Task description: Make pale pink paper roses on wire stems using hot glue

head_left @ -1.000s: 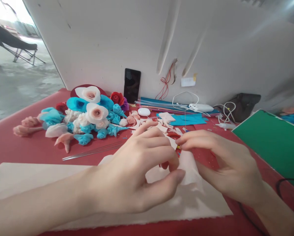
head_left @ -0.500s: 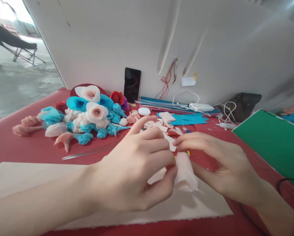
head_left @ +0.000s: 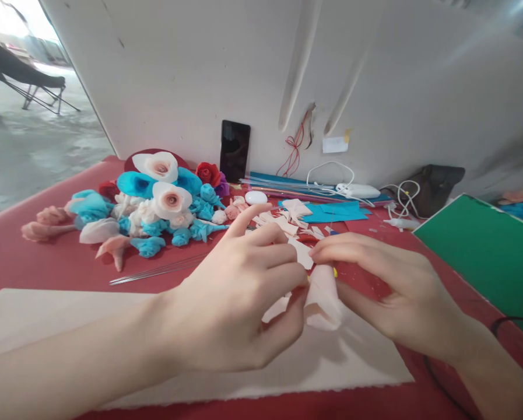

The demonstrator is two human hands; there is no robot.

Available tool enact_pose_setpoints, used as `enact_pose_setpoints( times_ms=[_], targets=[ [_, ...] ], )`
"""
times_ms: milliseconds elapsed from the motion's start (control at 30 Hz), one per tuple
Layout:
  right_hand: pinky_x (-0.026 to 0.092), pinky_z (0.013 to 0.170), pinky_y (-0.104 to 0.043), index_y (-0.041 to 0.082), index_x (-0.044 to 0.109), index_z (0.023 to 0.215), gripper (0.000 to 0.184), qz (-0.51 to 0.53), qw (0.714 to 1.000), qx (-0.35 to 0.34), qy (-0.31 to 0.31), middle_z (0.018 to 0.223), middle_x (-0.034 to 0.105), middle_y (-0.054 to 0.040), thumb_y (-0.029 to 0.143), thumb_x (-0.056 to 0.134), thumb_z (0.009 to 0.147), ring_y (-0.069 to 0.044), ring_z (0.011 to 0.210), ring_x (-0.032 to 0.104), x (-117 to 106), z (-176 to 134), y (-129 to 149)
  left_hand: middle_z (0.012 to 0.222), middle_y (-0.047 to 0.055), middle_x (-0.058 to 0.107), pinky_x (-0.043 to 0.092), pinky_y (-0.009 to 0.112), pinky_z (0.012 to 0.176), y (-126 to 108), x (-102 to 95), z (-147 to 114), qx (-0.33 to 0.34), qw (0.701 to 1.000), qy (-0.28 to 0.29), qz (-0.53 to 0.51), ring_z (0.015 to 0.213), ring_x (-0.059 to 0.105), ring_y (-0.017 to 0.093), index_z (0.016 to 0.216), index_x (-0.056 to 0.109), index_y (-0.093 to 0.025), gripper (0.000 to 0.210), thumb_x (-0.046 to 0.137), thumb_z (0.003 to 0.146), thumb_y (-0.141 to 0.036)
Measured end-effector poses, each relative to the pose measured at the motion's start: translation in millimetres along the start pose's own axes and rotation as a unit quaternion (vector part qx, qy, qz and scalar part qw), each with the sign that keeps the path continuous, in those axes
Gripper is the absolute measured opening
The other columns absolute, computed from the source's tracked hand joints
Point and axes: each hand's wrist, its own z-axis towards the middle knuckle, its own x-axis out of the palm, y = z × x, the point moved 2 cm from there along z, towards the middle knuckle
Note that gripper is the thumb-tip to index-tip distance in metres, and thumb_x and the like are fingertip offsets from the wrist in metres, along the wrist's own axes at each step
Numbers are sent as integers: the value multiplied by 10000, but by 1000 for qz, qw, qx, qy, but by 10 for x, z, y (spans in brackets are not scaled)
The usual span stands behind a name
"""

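Note:
Between my hands is a pale pink crepe paper flower [head_left: 325, 300], rolled into a cone with its wider, ruffled opening facing down toward me. My left hand [head_left: 244, 297] pinches the cone's left edge between thumb and fingers, its index finger raised. From the other side, my right hand [head_left: 396, 289] has its fingertips at the narrow upper end and its thumb behind the right edge. A bit of yellow shows just behind the cone; what it belongs to is mostly hidden. Below both hands lies a large pale paper sheet [head_left: 348, 364].
Finished paper flowers [head_left: 171, 201] are heaped at the left, with thin metal wires [head_left: 156, 273] before them. Paper scraps [head_left: 294, 213] and blue paper strips [head_left: 335, 212] lie behind my hands. A phone [head_left: 235, 151] leans on the wall; a green board [head_left: 484, 256] stands right.
The paper cone has turned and shifted slightly left, so its opening shows more toward me. Both hands keep their hold, with the left a little further left.

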Motion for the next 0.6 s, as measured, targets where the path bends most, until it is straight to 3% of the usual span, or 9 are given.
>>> enact_pose_setpoints(
  times_ms=[333,467,600],
  targets=[
    [505,795,-183,242,556,998,236,75,995,61,2,1020,651,40,106,595,809,-113,948,619,36,36,-32,631,-40,533,293,336,995,-20,-24,20,-58,992,-7,-108,676,471,111,680,525,-169,164,460,821,-116],
    [525,756,-213,244,560,979,231,88,993,72,-9,1013,660,28,108,604,797,-137,928,632,71,45,-41,655,-40,538,399,257,809,-4,-24,37,-92,981,-8,-168,676,478,107,683,524,-171,147,475,812,-120],
    [540,785,-230,253,557,991,247,135,987,80,-30,1009,656,20,126,634,793,-148,929,637,92,25,-59,676,-41,551,415,203,639,-10,-46,28,-123,967,-20,-220,659,505,100,684,534,-180,140,469,775,-96]
  ],
)
